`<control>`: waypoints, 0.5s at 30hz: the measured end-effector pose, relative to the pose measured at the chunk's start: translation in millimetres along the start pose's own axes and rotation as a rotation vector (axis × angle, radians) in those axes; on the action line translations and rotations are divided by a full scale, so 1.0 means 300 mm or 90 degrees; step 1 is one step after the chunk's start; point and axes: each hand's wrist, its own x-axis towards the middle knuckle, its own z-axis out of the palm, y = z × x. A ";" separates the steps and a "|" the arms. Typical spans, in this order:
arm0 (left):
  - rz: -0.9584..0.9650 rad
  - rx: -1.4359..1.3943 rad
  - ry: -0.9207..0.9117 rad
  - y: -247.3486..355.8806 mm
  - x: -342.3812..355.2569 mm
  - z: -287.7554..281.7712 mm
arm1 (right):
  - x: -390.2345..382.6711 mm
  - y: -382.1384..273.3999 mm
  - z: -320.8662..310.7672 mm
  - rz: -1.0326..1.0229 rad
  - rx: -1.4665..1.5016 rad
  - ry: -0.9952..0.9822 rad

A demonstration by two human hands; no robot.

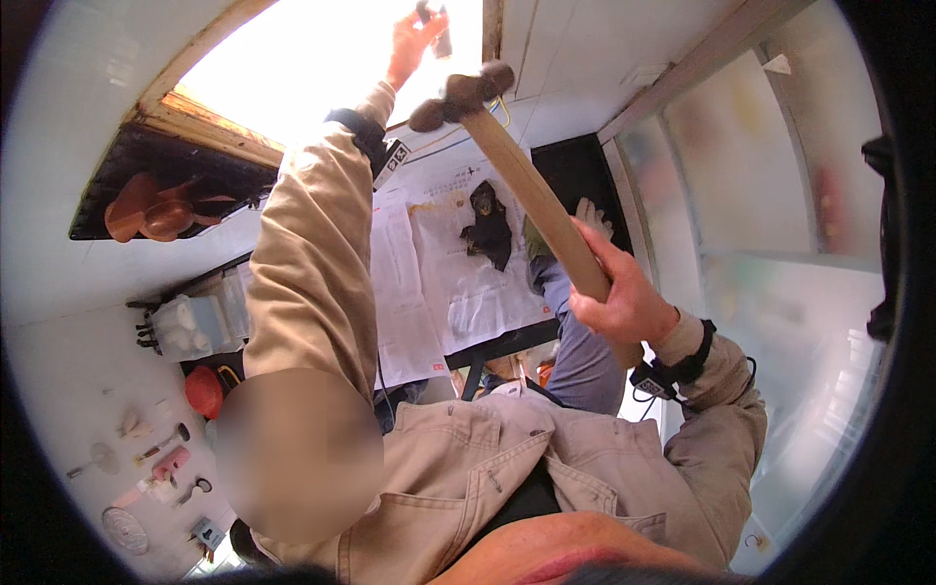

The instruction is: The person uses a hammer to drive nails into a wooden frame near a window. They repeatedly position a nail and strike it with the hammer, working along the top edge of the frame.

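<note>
The right grip (pixel 624 297), a bare hand, is closed firmly around the wooden handle (pixel 546 210) of a hammer, a short length of the handle showing on the near side of the fist. The handle slants to the far left and ends in a dark, rounded hammer head (pixel 466 97), raised in the air. The left grip (pixel 414 47), also bare, is extended far forward against the glare of the window (pixel 312 58); its fingers are bent around a small dark piece (pixel 425 12), whose full shape cannot be told in that light. In view, the hammer head lies just to the near right of this hand, apart from it. Each wrist carries a black strap (pixel 359 135). Below, on a dark surface (pixel 507 344), lie white printed sheets (pixel 409 292), overlapping, and on the right-hand one rests an irregular dark object (pixel 492 229). To the right of it, partly behind the handle, is a pale glove-like item (pixel 594 216). At the left, a reddish-brown object (pixel 161 210) stands out against a dark panel (pixel 97 200); nearer are clear plastic packs (pixel 185 327) and a red rounded item (pixel 204 392). Frosted panels (pixel 746 161) line the right side.
</note>
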 end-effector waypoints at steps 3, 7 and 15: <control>-0.039 -0.200 -0.072 -0.028 0.001 -0.003 | 0.097 -0.071 -0.019 -0.030 -0.063 0.000; 0.024 -0.029 -0.016 -0.084 0.022 0.009 | 0.237 -0.167 -0.014 -0.054 -0.088 0.020; 0.066 -0.192 0.012 -0.144 0.068 0.029 | 0.398 -0.221 -0.014 -0.165 -0.123 0.093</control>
